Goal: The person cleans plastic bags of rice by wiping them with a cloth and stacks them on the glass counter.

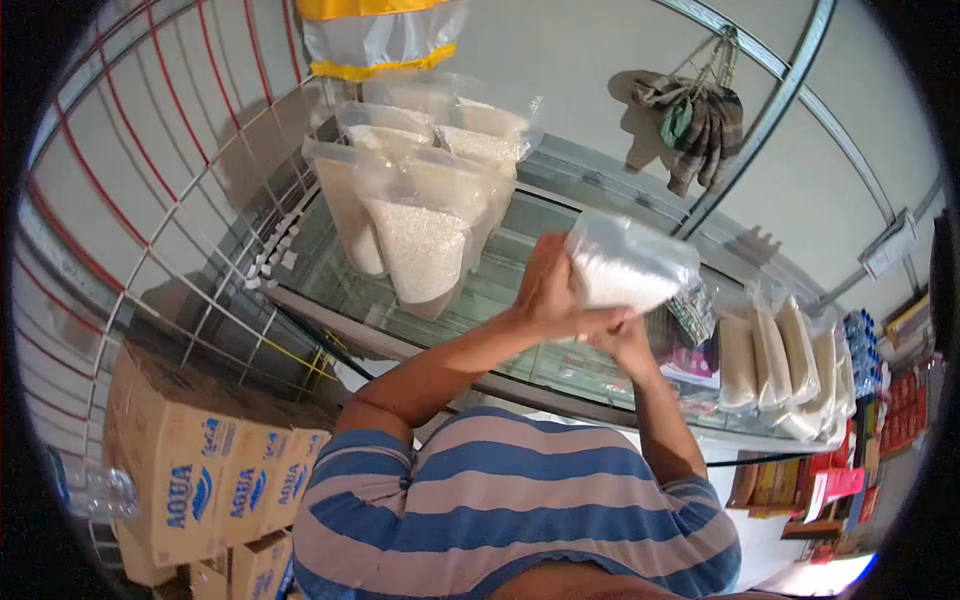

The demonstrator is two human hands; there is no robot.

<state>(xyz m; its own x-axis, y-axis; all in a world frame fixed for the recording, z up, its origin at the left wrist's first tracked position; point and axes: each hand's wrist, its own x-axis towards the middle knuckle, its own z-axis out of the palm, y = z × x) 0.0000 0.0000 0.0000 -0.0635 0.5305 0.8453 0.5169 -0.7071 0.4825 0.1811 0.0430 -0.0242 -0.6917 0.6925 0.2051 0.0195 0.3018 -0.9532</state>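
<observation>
Above the glass counter I hold a clear plastic bag of rice (pixel 630 282), tilted, with its unfilled top toward the far side. My left hand (pixel 552 290) is wrapped round the bag's left side, fingers partly behind it. Under the bag's lower end, my right hand (pixel 625 345) is closed against it, close to the left thumb. Several filled bags of rice (pixel 415 250) stand upright in a group on the counter to the left. More filled bags (pixel 770 360) lean in a row at the right end.
The glass counter (pixel 520 245) has a metal frame. A red and white wire grid (pixel 150 245) rises at left, above cardboard boxes (pixel 195 480). A cloth bundle (pixel 705 125) hangs on the wall. Dark patterned packets (pixel 692 312) lie right of my hands; blue-capped bottles (pixel 862 345) stand farther right.
</observation>
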